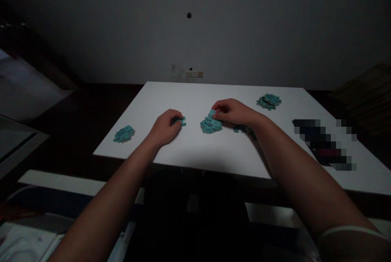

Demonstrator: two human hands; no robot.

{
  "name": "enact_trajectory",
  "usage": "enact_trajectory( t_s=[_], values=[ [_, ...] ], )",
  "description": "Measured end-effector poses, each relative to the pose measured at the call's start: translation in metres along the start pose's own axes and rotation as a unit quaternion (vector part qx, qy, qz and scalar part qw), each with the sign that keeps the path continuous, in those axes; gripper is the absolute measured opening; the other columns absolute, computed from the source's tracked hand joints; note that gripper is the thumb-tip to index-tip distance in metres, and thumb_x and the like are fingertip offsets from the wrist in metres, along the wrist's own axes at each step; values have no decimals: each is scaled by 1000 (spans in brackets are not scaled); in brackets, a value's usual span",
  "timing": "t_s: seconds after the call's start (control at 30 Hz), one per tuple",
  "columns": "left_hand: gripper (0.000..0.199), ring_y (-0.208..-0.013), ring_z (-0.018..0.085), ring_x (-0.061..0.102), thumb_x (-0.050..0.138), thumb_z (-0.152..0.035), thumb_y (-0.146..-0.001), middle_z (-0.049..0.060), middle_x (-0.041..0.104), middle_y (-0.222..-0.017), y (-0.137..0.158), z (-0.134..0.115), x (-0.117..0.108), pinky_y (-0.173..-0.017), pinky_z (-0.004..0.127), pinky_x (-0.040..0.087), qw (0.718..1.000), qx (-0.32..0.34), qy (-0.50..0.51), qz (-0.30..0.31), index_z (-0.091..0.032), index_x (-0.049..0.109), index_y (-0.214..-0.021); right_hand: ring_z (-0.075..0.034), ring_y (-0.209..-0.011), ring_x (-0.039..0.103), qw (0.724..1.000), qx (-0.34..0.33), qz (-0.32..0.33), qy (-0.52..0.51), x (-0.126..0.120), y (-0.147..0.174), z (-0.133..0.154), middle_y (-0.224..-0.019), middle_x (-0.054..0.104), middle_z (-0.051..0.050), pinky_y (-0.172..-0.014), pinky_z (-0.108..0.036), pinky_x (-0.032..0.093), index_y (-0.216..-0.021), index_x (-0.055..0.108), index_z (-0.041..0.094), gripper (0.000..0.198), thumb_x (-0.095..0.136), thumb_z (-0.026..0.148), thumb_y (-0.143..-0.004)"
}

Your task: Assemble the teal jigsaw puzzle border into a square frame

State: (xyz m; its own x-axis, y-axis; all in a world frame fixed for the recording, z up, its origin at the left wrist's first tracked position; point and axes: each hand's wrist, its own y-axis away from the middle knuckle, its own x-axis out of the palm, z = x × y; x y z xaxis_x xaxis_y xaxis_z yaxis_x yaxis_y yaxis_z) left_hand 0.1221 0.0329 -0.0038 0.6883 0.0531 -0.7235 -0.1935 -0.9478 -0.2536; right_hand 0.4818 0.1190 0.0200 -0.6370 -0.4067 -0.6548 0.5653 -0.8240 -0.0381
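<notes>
Teal jigsaw puzzle pieces lie in heaps on a white table (195, 154). My left hand (167, 126) rests low over the table, fingers closed around a few teal puzzle pieces (183, 121) whose notched edges stick out past the fingertips. At the middle heap of puzzle pieces (210, 125), my right hand (233, 111) comes in from the right, thumb and fingertips pinching one puzzle piece (211, 113) at the heap's top edge. More puzzle pieces (240, 128) sit under my right wrist, partly hidden by it.
One heap of puzzle pieces (124, 134) is at the table's left end, another heap (269, 101) at the back right. A blurred-out dark object (325, 144) lies on the right. Behind the table stands a grey wall with sockets (194, 74).
</notes>
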Motion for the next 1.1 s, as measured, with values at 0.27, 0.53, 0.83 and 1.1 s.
enact_trajectory(
  t_s=[0.27, 0.53, 0.83, 1.1],
  values=[
    [20, -134, 31, 86, 75, -18, -106, 7, 93, -136, 0, -2, 3, -129, 52, 68, 1000, -12, 8, -15, -31, 86, -116, -25, -82, 76, 983, 22, -107, -150, -3, -7, -3, -87, 81, -3, -77, -40, 62, -94, 83, 28, 45, 102, 68, -87],
    [18, -133, 31, 87, 75, -22, -103, 8, 94, -135, -1, 0, 4, -128, 50, 68, 1000, -10, 11, -22, -30, 86, -114, -29, -77, 85, 944, 32, -162, -286, 10, -10, 11, -78, 82, -1, -69, -38, 65, -89, 65, 33, 63, 114, 67, -70],
    [20, -132, 31, 84, 74, -12, -104, 11, 93, -139, 1, -6, 3, -129, 50, 67, 1000, -10, 1, -18, -22, 85, -118, -25, -81, 89, 928, 51, -146, -338, 6, -8, 15, -97, 94, -7, -68, -32, 65, -87, 73, 29, 46, 110, 52, -72],
    [23, -138, 31, 84, 69, -14, -109, 13, 92, -144, 6, -18, -5, -133, 49, 65, 1000, -21, -15, 3, -20, 85, -124, -27, -82, 90, 923, 56, -209, -318, 9, -17, 2, -74, 78, 3, -76, -35, 73, -85, 65, 32, 48, 109, 45, -71]
  ],
)
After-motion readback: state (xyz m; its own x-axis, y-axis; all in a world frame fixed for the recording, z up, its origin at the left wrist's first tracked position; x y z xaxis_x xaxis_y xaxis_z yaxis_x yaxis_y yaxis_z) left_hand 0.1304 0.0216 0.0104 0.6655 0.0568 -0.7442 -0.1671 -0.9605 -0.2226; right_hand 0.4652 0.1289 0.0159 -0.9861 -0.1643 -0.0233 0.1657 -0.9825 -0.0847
